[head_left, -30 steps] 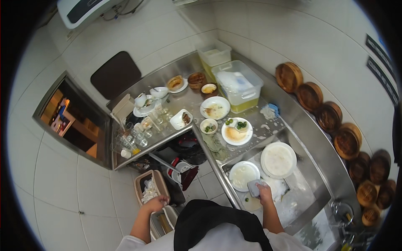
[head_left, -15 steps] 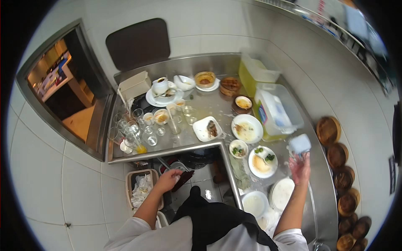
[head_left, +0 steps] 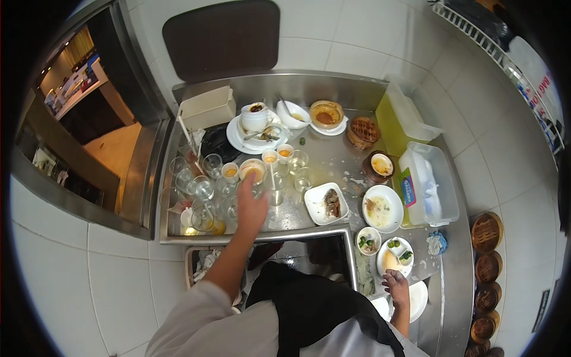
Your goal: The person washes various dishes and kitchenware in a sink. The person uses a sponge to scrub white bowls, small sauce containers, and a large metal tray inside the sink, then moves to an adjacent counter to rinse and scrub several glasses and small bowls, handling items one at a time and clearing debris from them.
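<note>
My left hand (head_left: 253,205) reaches over the crowded glasses, holding nothing that I can see. Its fingertips are at a small bowl with orange-brown leftovers (head_left: 253,168), and its fingers look stretched out. Low on the right, my right hand (head_left: 397,287) has loosely bent, parted fingers with no object visible in them. It is just below a white plate with green vegetables and sauce (head_left: 391,262), over the edge of some white plates (head_left: 419,300). A crumpled blue-and-white cloth or sponge (head_left: 436,243) lies on the steel counter beyond that hand.
Several glasses (head_left: 202,187) crowd the counter's left side. A square dish with food scraps (head_left: 327,205) lies mid-counter. Clear plastic tubs (head_left: 431,190) line the right side; stacked cups and plates (head_left: 256,122) stand behind. Below the steel edge (head_left: 285,237) is a waste bin (head_left: 190,265).
My left hand has moved from below the counter edge up over the glasses. My right hand has let go of the blue-and-white cloth or sponge and drawn back toward me.
</note>
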Tool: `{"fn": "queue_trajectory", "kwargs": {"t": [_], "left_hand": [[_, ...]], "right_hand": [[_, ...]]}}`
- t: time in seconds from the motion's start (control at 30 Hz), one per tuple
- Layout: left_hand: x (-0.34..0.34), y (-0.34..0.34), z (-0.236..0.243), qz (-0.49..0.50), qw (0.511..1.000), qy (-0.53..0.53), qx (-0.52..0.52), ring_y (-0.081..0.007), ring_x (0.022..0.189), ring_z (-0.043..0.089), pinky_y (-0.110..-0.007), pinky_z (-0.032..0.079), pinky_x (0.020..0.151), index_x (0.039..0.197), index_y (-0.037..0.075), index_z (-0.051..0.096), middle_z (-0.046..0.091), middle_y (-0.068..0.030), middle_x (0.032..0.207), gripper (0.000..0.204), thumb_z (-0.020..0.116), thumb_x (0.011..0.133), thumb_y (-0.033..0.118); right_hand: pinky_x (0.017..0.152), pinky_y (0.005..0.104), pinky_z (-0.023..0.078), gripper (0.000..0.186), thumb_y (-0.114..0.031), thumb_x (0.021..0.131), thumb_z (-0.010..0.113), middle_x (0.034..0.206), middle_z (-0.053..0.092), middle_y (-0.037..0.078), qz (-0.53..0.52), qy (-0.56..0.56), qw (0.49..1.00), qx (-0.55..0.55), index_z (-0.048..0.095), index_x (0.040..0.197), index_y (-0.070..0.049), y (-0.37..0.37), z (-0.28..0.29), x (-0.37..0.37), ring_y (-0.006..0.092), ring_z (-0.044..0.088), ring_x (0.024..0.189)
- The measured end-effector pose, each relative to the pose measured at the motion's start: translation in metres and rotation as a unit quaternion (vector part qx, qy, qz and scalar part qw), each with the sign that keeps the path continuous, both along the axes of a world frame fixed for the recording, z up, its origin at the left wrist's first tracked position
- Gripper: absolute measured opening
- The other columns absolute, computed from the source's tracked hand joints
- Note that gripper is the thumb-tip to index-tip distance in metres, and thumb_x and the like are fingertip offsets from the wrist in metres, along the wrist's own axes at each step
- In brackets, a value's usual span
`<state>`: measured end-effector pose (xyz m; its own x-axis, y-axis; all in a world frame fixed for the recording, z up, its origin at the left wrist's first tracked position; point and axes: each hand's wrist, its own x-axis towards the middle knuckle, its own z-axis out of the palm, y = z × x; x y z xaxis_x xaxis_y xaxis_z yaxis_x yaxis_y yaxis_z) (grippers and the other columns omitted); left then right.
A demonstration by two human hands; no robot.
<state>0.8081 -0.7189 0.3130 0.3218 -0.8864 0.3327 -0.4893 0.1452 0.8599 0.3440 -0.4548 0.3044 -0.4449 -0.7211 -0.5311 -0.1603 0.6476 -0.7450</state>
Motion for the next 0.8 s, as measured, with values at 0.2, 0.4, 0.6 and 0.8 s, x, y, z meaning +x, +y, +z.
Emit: {"fn": "queue_trajectory", "kwargs": {"t": [0.2,0.4,0.6,0.8], "left_hand": [[0.006,-0.099,0.007,-0.050,0.990,-0.119,0.061,-0.0352,0.110,0.066,-0.045,0.050,0.099,0.124,0.000,0.060,0.070,-0.0191,0.118,0.031,0.064,0.099,0.018],[0.070,0.020,0.127,0.060,0.979,0.160,-0.112,-0.0206,0.096,0.068,-0.037,0.052,0.086,0.107,0.005,0.062,0.072,-0.0101,0.098,0.017,0.061,0.105,0.022],[0.162,0.073,0.069,0.044,0.930,-0.298,0.209,-0.0341,0.096,0.070,-0.046,0.056,0.086,0.108,0.006,0.066,0.067,-0.0149,0.107,0.019,0.070,0.094,0.018],[0.175,0.098,0.074,0.121,0.966,-0.188,-0.132,-0.0371,0.097,0.064,-0.046,0.054,0.089,0.102,0.003,0.063,0.063,-0.0169,0.104,0.017,0.064,0.086,0.006]], "right_hand": [[0.073,0.0289,0.050,0.035,-0.026,0.096,0.068,0.102,0.071,0.002,0.098,0.041,0.991,-0.079,0.067,0.124,-0.004,-0.050,-0.011,0.002,0.0140,0.066,0.085],[0.074,0.0267,0.050,0.028,-0.017,0.098,0.065,0.100,0.071,0.002,0.183,0.042,0.976,-0.113,0.068,0.123,-0.004,-0.090,0.001,0.011,0.0111,0.065,0.086],[0.091,0.0307,0.053,0.028,-0.013,0.099,0.067,0.108,0.072,0.006,0.265,-0.029,0.959,-0.090,0.067,0.122,0.003,-0.137,0.015,0.060,0.0147,0.067,0.099],[0.095,0.0344,0.053,0.031,-0.017,0.097,0.070,0.113,0.072,0.005,0.481,0.024,0.857,-0.186,0.068,0.124,-0.004,-0.224,0.032,0.182,0.0180,0.067,0.106]]}}
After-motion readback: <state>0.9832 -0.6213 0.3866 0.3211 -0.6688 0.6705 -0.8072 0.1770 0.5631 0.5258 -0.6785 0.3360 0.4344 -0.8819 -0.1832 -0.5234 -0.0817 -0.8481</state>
